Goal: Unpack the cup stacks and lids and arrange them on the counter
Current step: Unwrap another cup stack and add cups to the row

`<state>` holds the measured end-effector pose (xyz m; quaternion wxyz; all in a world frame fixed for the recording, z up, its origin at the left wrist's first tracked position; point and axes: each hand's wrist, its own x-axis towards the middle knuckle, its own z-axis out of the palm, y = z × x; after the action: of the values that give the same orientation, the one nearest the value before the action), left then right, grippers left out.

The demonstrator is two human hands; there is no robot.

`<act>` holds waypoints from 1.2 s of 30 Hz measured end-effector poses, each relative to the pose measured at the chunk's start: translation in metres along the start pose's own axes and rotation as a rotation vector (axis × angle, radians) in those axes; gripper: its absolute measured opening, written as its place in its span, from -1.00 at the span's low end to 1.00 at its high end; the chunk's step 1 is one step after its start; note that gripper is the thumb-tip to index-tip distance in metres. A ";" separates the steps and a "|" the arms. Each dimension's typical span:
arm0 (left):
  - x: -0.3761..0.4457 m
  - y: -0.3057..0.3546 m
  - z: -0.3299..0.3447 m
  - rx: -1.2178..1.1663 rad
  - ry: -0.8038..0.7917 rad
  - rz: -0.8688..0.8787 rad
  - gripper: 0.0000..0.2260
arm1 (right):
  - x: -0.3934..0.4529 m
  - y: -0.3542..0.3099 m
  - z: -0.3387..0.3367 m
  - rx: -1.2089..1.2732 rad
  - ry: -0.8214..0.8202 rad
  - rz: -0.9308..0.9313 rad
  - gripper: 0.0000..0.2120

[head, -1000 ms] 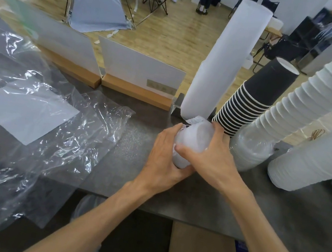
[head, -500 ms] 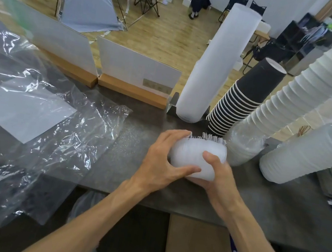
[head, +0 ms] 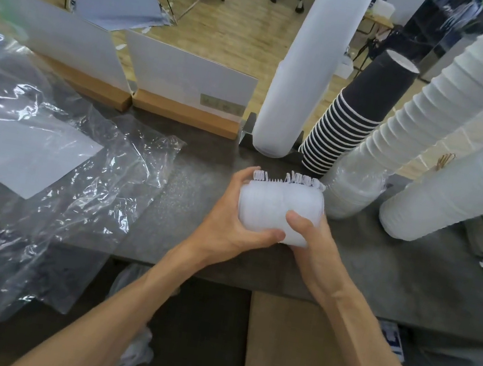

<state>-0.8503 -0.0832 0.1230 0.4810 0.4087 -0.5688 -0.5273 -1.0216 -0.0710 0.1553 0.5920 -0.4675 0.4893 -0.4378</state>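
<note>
Stack of white lids (head: 280, 211) held sideways at frame centre, ready for placing.
Left hand (head: 235, 229) and right hand (head: 315, 249) fingers grasping it above desk (head: 379, 269); next, probably standing it beside black cup stack (head: 357, 116).

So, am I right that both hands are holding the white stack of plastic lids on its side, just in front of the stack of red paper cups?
Not quite: the paper cups behind it are black with white rims, not red, as the head view shows. The rest holds: the left hand and right hand both grip the white stack of plastic lids, lying on its side.
</note>
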 end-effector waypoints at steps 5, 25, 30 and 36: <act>-0.002 0.003 0.000 0.017 -0.004 0.016 -0.16 | 0.001 -0.012 -0.012 -0.045 -0.079 0.087 -0.24; 0.002 0.007 -0.010 -0.150 -0.090 -0.131 -0.33 | -0.012 -0.008 0.011 -0.400 0.075 -0.246 -0.23; 0.002 0.004 -0.010 -0.181 -0.067 -0.143 -0.29 | -0.009 -0.007 0.014 -0.466 0.068 -0.270 -0.26; 0.003 0.003 -0.011 -0.204 -0.087 -0.167 -0.30 | -0.009 -0.004 0.008 -0.564 0.026 -0.317 -0.25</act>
<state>-0.8398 -0.0882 0.1261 0.4494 0.3804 -0.4967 -0.6377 -1.0156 -0.0618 0.1612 0.3574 -0.6777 0.5198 -0.3777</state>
